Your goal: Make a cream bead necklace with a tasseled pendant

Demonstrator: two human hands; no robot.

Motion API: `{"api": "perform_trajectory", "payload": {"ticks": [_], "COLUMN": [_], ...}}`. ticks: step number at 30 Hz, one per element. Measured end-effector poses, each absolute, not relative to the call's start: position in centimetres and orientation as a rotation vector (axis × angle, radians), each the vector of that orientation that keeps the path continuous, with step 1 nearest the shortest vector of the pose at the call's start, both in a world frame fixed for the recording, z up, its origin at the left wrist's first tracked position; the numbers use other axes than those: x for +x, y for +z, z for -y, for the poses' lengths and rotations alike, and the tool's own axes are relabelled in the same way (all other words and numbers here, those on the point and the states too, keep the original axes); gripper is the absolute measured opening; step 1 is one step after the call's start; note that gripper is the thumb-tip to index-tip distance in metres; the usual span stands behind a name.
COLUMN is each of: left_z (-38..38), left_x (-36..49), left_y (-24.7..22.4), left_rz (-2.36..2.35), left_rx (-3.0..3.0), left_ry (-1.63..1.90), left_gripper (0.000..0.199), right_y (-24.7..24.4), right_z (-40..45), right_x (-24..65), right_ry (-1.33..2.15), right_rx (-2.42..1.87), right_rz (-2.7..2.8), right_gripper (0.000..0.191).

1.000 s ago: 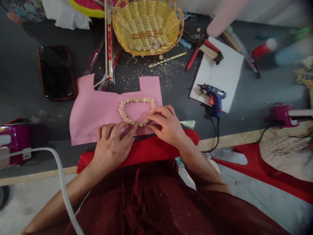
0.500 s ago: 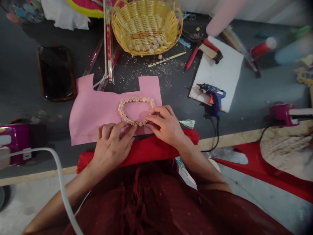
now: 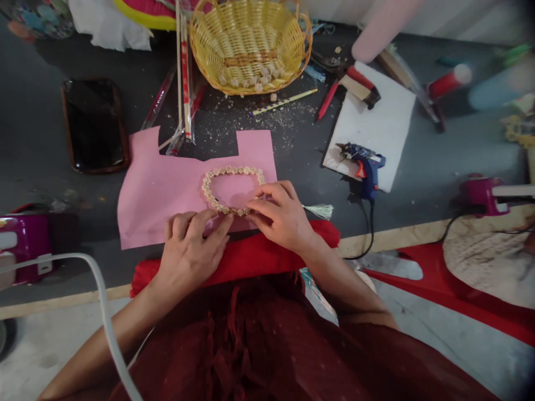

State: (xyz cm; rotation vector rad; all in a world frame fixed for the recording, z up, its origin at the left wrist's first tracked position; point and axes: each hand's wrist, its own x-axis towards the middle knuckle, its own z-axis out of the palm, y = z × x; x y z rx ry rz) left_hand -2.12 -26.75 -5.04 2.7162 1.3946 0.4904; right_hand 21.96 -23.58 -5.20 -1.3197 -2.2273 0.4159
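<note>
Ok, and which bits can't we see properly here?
In the head view:
- Pale beaded loop: its near right part is hidden by the right hand.
- Tassel: the right hand covers its other end, so I can't tell whether it joins the loop.
- Yellow basket: its far side is cut off by the top edge.
- Pale blue thing on the far right: too blurred to name.
- Crumbs: too small to tell what they are.

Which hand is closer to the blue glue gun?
Right. The right hand is to the left of the glue gun; the left hand is farther left, past the right hand.
</note>
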Motion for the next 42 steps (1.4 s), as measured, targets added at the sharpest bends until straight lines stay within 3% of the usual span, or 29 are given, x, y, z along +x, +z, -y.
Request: {"api": "perform_trajectory", "payload": {"ticks": [28, 42], "left_z": [26.72, 26.68], "left_x": [-1.95, -2.06], "left_y": [-4.96, -4.9], "left_rz": [-1.407, -1.359], "left_rx": [2.712, 2.691], "left_ry": [0.432, 0.561], "left_gripper": [0.045, 0.045], "right_y": [-5.43, -5.37], "right_z": [23.5, 23.29], "right_x": [21.78, 22.28], "right_ry": [0.431, 0.412], "right_rx": [-1.293, -1.283], "right_rz": [2.244, 1.89], "right_gripper": [0.012, 0.019]}}
